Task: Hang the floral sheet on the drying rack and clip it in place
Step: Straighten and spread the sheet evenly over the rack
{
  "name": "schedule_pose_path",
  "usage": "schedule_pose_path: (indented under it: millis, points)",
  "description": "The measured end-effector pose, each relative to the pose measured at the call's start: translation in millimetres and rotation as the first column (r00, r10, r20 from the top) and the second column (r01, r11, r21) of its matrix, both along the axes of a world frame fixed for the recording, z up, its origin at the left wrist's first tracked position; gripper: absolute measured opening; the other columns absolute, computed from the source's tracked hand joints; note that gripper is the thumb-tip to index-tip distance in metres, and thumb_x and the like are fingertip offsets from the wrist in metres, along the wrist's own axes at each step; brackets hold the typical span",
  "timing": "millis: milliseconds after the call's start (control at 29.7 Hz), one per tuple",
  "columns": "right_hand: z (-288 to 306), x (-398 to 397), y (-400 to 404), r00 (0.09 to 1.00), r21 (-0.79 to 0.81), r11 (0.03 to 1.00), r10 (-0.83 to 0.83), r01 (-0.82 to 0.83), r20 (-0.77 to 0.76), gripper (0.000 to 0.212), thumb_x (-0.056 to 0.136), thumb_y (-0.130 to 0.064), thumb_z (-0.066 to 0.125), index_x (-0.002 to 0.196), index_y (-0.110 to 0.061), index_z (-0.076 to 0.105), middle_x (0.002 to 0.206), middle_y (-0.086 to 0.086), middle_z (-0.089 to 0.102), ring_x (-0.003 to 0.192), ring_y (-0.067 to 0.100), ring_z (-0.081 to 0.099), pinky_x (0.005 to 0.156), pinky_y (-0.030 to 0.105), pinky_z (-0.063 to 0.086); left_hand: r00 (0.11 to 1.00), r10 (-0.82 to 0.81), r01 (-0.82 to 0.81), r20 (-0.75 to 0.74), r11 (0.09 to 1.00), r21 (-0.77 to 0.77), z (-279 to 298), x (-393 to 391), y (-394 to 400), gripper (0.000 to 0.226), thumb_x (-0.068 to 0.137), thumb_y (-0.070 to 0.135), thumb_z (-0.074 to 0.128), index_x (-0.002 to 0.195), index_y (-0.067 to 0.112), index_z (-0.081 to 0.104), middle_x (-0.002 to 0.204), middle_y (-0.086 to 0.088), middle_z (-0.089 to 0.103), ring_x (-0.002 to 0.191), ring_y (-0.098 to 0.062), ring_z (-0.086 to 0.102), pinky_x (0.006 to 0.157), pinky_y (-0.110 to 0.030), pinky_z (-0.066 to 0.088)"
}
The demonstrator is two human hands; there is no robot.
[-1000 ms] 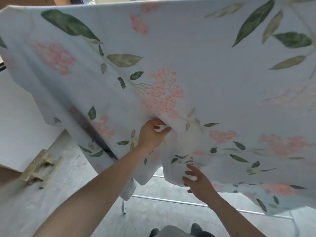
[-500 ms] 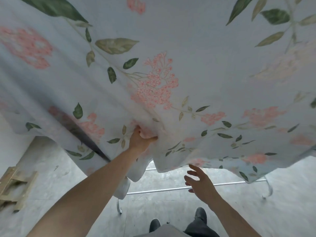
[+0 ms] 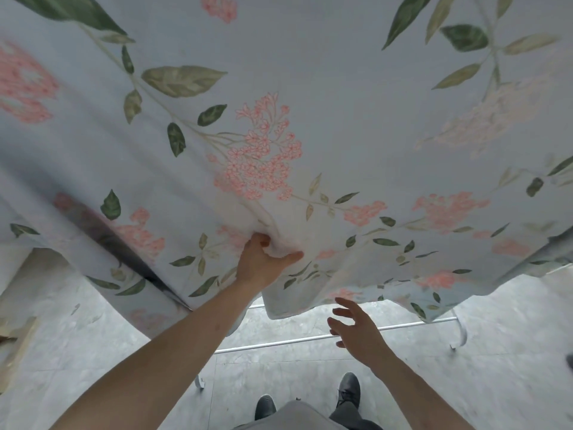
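Observation:
The floral sheet (image 3: pixel 341 88), pale blue with pink blossoms and green leaves, spreads over the whole upper view and hangs down in front of me. My left hand (image 3: pixel 263 262) grips a bunch of its fabric near the lower hem. My right hand (image 3: pixel 356 330) hovers just below the hem with fingers spread, holding nothing. The drying rack (image 3: pixel 310 338) shows only as white metal base bars and feet under the sheet; its upper part is hidden. No clips are visible.
Grey tiled floor (image 3: pixel 496 367) lies below. My two dark shoes (image 3: pixel 348 389) stand close to the rack's base bar. A wooden object (image 3: pixel 12 330) sits at the left edge, beside a pale wall.
The sheet has swung closer and lower over the view. My right hand has come off the hem and now hangs open below it. My left hand keeps its grip.

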State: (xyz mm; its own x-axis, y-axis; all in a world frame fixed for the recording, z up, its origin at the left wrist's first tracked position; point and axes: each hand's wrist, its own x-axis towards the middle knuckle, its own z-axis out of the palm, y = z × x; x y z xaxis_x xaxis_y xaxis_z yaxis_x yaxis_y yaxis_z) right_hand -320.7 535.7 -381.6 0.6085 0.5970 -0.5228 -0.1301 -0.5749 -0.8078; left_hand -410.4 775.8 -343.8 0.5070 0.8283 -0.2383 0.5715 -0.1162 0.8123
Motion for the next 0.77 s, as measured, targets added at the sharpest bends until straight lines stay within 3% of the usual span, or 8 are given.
schedule_pose_path:
  millis: [101, 168, 303, 404, 538, 673, 774]
  points:
    - [2.4, -0.2, 3.4, 0.999, -0.009, 0.999, 0.032, -0.032, 0.013, 0.049, 0.096, -0.023, 0.071, 0.140, -0.033, 0.052, 0.125, -0.012, 0.061, 0.090, 0.019, 0.075, 0.067, 0.025, 0.059, 0.996, 0.059, -0.071, 0.069, 0.978, 0.197, 29.8, 11.0, -3.2, 0.048, 0.074, 0.066, 0.080, 0.092, 0.024, 0.063, 0.088, 0.012, 0.071, 0.083, -0.012, 0.067, 0.074, -0.029, 0.051]
    - [3.9, -0.8, 6.0, 0.998, -0.012, 0.999, 0.049, -0.049, 0.032, 0.050, 0.096, -0.022, 0.071, 0.140, -0.031, 0.052, 0.123, -0.013, 0.061, 0.089, 0.017, 0.075, 0.069, 0.027, 0.060, 0.998, 0.031, -0.046, 0.047, 0.928, 0.369, 42.1, 15.2, 0.5, 0.032, 0.089, 0.054, 0.072, 0.081, 0.024, 0.061, 0.080, 0.006, 0.073, 0.080, -0.022, 0.069, 0.067, -0.029, 0.050]
    - [13.2, -6.6, 13.1, 0.985, -0.015, 0.994, 0.109, -0.108, 0.137, 0.046, 0.093, -0.026, 0.074, 0.133, -0.038, 0.052, 0.125, -0.011, 0.063, 0.081, 0.009, 0.073, 0.080, 0.037, 0.062, 1.000, -0.027, 0.020, 0.005, 0.858, 0.514, 50.1, 2.4, 1.8, 0.040, 0.092, 0.049, 0.070, 0.070, 0.019, 0.055, 0.067, 0.004, 0.067, 0.069, -0.023, 0.065, 0.057, -0.030, 0.047]
    - [31.3, -11.3, 26.1, 0.954, 0.011, 0.990, 0.132, -0.140, 0.269, 0.050, 0.092, -0.027, 0.076, 0.135, -0.032, 0.053, 0.124, -0.010, 0.063, 0.073, -0.004, 0.068, 0.068, 0.018, 0.054, 0.992, -0.116, 0.070, 0.046, 0.822, 0.565, 57.8, -4.9, -13.5, 0.044, 0.090, 0.055, 0.068, 0.069, 0.017, 0.059, 0.064, 0.005, 0.065, 0.063, -0.015, 0.061, 0.061, -0.036, 0.052]
    - [57.8, -28.2, 64.1, 0.909, 0.124, 0.985, 0.059, -0.120, 0.412, 0.058, 0.081, -0.042, 0.084, 0.128, -0.040, 0.050, 0.113, -0.023, 0.062, 0.073, 0.001, 0.070, 0.069, 0.023, 0.056, 0.959, -0.228, 0.105, 0.167, 0.835, 0.540, 78.8, -12.7, -35.2, 0.039, 0.091, 0.048, 0.069, 0.069, 0.017, 0.059, 0.064, 0.004, 0.062, 0.064, -0.012, 0.060, 0.065, -0.037, 0.052]
    - [70.7, -28.0, 82.2, 0.804, 0.242, 0.968, -0.087, -0.072, 0.588, 0.006, 0.092, -0.030, 0.075, 0.091, -0.031, 0.069, 0.087, -0.019, 0.071, 0.074, 0.000, 0.067, 0.074, 0.037, 0.058, 0.915, -0.271, 0.132, 0.299, 0.901, 0.414, 83.6, -29.1, -46.4, 0.029, 0.090, 0.034, 0.076, 0.067, 0.022, 0.064, 0.067, 0.010, 0.066, 0.066, -0.007, 0.062, 0.067, -0.025, 0.049]
    - [79.3, -25.1, 81.4, 0.799, 0.319, 0.945, -0.133, -0.077, 0.587, 0.032, 0.093, -0.015, 0.073, 0.078, -0.042, 0.064, 0.078, -0.018, 0.069, 0.077, 0.005, 0.067, 0.074, 0.026, 0.055, 0.912, -0.198, 0.100, 0.358, 0.957, 0.273, 65.2, -61.0, -39.5, 0.019, 0.087, 0.034, 0.080, 0.072, 0.026, 0.072, 0.074, 0.018, 0.071, 0.071, -0.003, 0.066, 0.071, -0.023, 0.053]
